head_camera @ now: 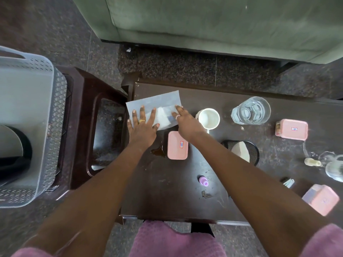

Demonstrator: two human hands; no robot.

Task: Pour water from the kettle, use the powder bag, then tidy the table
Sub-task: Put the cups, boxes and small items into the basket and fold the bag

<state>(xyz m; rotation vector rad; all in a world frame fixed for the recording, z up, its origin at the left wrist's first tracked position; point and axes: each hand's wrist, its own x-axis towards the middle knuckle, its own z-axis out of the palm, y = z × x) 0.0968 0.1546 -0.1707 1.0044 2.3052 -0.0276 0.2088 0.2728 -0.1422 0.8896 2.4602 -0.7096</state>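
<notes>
A pale flat powder bag [156, 101] lies at the far left corner of the dark table [176, 191]. My left hand [143, 125] lies flat on its left part with fingers spread. My right hand [182, 121] presses its right end with straight fingers. A white mug [209, 118] stands just right of my right hand. Beyond it is a clear glass of water [250, 110]. A small brown spill [157, 150] wets the table beside a pink lidded box [177, 145]. The dark kettle [14, 151] sits in a grey basket [37, 101] at the far left.
A black mesh cup [241, 151], two more pink boxes [291, 129] [321, 199], a small purple bottle [203, 181], a glass jug [334, 169] and a clip [288, 182] crowd the table's right half. A brown stool [104, 130] stands left of the table, a green sofa [222, 25] beyond.
</notes>
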